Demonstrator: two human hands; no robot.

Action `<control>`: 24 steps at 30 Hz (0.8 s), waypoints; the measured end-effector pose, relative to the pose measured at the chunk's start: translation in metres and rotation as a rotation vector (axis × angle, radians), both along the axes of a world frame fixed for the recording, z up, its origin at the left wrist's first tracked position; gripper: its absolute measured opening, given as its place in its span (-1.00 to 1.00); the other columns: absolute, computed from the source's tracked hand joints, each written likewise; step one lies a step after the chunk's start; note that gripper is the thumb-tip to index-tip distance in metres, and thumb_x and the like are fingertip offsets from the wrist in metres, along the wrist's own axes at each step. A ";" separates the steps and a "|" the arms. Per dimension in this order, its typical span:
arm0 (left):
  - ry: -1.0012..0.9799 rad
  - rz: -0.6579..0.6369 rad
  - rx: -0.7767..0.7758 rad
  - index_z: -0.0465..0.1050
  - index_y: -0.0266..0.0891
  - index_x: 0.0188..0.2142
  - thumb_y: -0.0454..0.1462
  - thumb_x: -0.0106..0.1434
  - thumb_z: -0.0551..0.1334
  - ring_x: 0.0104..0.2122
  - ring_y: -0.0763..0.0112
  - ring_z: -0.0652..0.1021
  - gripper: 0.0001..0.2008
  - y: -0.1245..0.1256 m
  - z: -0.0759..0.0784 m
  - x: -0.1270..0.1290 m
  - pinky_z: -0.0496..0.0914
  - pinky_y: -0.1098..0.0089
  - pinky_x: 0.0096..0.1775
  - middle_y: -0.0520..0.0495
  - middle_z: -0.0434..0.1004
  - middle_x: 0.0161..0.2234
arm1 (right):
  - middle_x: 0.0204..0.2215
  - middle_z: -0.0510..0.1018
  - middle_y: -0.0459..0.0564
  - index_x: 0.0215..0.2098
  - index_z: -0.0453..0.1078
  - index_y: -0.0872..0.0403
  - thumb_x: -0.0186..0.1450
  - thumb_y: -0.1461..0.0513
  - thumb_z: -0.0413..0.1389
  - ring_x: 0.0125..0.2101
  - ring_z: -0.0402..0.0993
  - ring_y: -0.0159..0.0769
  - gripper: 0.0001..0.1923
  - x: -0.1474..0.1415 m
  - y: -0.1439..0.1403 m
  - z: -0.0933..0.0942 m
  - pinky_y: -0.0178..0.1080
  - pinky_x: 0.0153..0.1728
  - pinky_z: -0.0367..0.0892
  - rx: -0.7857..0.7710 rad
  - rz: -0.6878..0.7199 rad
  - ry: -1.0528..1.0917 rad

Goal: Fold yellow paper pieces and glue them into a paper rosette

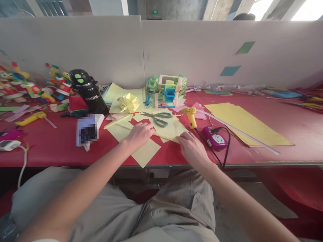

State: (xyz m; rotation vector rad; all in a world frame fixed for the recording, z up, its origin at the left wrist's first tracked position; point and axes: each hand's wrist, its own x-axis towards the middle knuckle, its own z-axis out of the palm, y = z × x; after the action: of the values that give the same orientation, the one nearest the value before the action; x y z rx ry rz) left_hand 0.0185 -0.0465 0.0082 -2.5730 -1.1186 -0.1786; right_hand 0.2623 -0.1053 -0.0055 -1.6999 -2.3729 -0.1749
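Note:
A narrow pale yellow paper strip (165, 135), folded or rolled, runs between my two hands just above the red table. My left hand (140, 135) is closed over its left part, fingers curled down. At the strip's right end, my right hand (192, 147) pinches it; the fingertips are partly hidden. Loose pale yellow paper sheets (147, 153) lie beneath. Grey-handled scissors (158, 118) rest on the paper just beyond my hands. Another thin yellow strip (117, 121) lies left of them, near a pleated yellow paper ball (129, 103).
Right of my hands are a yellow glue gun (191, 117) with a long glue stick, a purple power socket (215, 138) with a cable, and yellow sheets (247, 122). A paper-and-stick model (170, 90) stands behind. Leftward are a phone (87, 130), a black bottle (88, 92) and another glue gun (31, 118).

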 end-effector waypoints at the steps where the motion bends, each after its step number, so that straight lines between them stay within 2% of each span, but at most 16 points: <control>1: 0.016 0.013 -0.014 0.57 -0.29 -0.20 -0.51 0.30 0.06 -0.28 0.26 0.56 -0.69 -0.003 0.000 0.001 0.42 0.29 -0.27 -0.13 0.55 -0.28 | -0.11 0.52 0.10 0.05 0.50 0.08 0.34 0.43 -0.08 -0.19 0.39 -0.19 -0.56 -0.001 0.000 0.000 -0.23 -0.31 0.27 -0.004 0.003 0.014; 4: 0.076 0.054 -0.049 0.52 -0.31 -0.09 -0.53 0.26 0.02 -0.37 0.28 0.57 -0.62 -0.017 0.001 0.008 0.40 0.32 -0.39 -0.17 0.53 -0.25 | -0.10 0.52 0.09 0.12 0.46 0.02 0.27 0.49 -0.08 -0.19 0.39 -0.19 -0.44 -0.004 -0.002 0.002 -0.22 -0.36 0.26 -0.026 0.040 0.002; 7: 0.061 0.112 -0.091 0.43 -0.32 0.07 -0.40 0.32 0.04 -0.35 0.23 0.59 -0.63 -0.034 0.003 0.017 0.41 0.34 -0.42 -0.25 0.51 -0.16 | -0.08 0.50 0.11 0.08 0.47 0.01 0.23 0.50 -0.06 -0.15 0.38 -0.15 -0.44 -0.009 -0.005 0.005 -0.20 -0.31 0.27 -0.043 0.059 -0.049; 10: 0.001 0.140 -0.116 0.36 -0.35 0.17 -0.24 0.39 0.02 -0.16 0.06 0.57 -0.57 -0.045 0.002 0.024 0.48 0.19 -0.22 -0.32 0.49 -0.09 | -0.03 0.48 0.15 0.08 0.44 0.06 0.31 0.42 -0.05 -0.10 0.38 -0.09 -0.56 -0.016 -0.012 0.005 -0.15 -0.23 0.29 -0.040 0.041 -0.071; 14: -0.074 0.167 -0.119 0.35 -0.31 0.21 -0.17 0.40 0.02 0.05 -0.08 0.48 -0.53 -0.051 -0.002 0.023 0.34 -0.07 0.08 -0.34 0.48 0.03 | 0.07 0.43 0.21 0.12 0.37 0.15 0.42 0.30 -0.11 -0.02 0.35 -0.04 -0.62 -0.023 -0.023 0.001 -0.08 -0.12 0.29 -0.012 0.022 -0.070; 17: -0.124 0.173 -0.119 0.34 -0.28 0.21 -0.15 0.40 0.02 0.09 -0.06 0.45 -0.53 -0.050 -0.005 0.017 0.33 -0.04 0.09 -0.30 0.46 0.10 | 0.10 0.41 0.22 0.17 0.33 0.16 0.48 0.21 -0.17 0.01 0.33 -0.03 -0.59 -0.024 -0.027 -0.004 -0.07 -0.05 0.29 0.005 0.006 -0.023; 20: -0.143 0.186 -0.134 0.35 -0.33 0.19 -0.17 0.42 -0.01 0.01 0.05 0.52 -0.54 -0.049 -0.007 0.010 0.37 0.03 0.07 -0.31 0.45 0.09 | 0.09 0.39 0.25 0.18 0.33 0.17 0.49 0.14 -0.16 0.02 0.32 -0.01 -0.56 -0.021 -0.029 -0.008 -0.06 -0.04 0.32 0.025 0.006 0.035; 22: -0.145 0.210 -0.125 0.35 -0.33 0.18 -0.16 0.42 -0.02 -0.02 0.06 0.53 -0.54 -0.049 -0.008 0.007 0.32 -0.03 0.12 -0.32 0.45 0.09 | 0.06 0.39 0.27 0.15 0.35 0.18 0.48 0.11 -0.15 0.01 0.32 0.00 -0.55 -0.018 -0.029 -0.009 -0.05 -0.03 0.34 0.047 0.017 0.067; 24: -0.152 0.225 -0.103 0.35 -0.29 0.19 -0.14 0.42 -0.02 0.05 0.02 0.50 -0.54 -0.050 -0.010 0.004 0.26 -0.07 0.17 -0.31 0.45 0.09 | 0.03 0.39 0.28 0.14 0.36 0.17 0.48 0.10 -0.15 -0.01 0.33 0.01 -0.55 -0.016 -0.030 -0.010 -0.04 -0.03 0.36 0.068 0.031 0.089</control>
State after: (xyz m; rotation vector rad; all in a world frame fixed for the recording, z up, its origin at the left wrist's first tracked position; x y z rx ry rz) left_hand 0.0224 -0.0964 -0.0014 -2.5311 -1.4985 -0.2722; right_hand 0.2460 -0.1357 -0.0158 -1.6052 -2.3003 -0.1694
